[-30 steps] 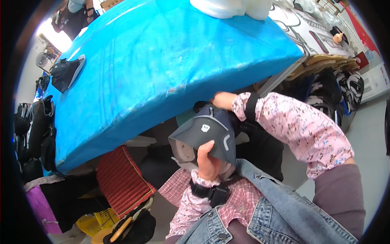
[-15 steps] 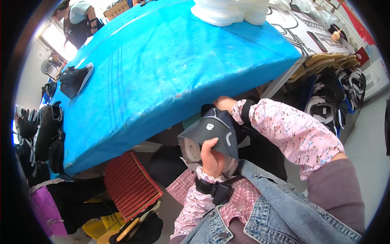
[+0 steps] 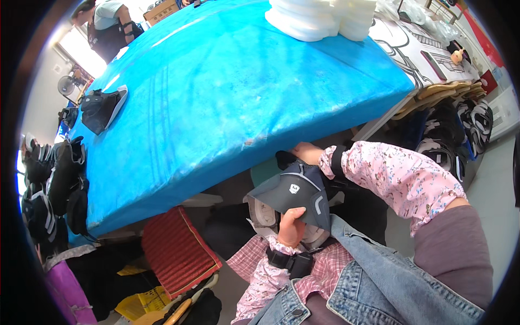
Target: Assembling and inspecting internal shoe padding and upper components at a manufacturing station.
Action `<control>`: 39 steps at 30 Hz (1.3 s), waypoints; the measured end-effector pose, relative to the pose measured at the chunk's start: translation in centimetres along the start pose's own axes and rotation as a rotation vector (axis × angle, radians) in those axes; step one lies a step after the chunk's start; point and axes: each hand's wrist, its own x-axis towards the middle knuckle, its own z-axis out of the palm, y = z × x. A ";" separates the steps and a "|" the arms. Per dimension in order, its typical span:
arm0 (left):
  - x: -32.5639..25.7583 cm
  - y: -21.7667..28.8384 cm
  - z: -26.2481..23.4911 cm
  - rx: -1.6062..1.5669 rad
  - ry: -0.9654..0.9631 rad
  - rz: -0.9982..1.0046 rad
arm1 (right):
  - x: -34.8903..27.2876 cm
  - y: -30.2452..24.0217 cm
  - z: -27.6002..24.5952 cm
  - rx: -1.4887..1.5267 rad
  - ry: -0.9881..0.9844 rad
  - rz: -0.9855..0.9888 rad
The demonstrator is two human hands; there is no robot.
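A dark grey and navy shoe upper with a small pale emblem and light stripes is held over my lap, just in front of the table edge. Its pale lining shows along the lower left rim. My left hand grips the near part, thumb pressed on the outside and the fingers hidden within or beneath it. At the far end, by the black collar, my right hand is bent over the upper. Its fingertips are mostly hidden, so what they pinch there cannot be made out.
A blue-covered table spans the front, carrying another dark shoe upper and a white foam stack. Black uppers hang at left. A red striped cushion is below. Shoe parts are heaped right; a person stands far left.
The view has shifted slightly, so the table and surroundings sit a little lower and further right. Both hands keep their places on the shoe upper, which looks much the same.
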 end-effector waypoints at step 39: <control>-0.3 0.0 11.9 0.126 -0.142 0.112 | -8.7 -2.8 -12.8 0.146 0.150 0.613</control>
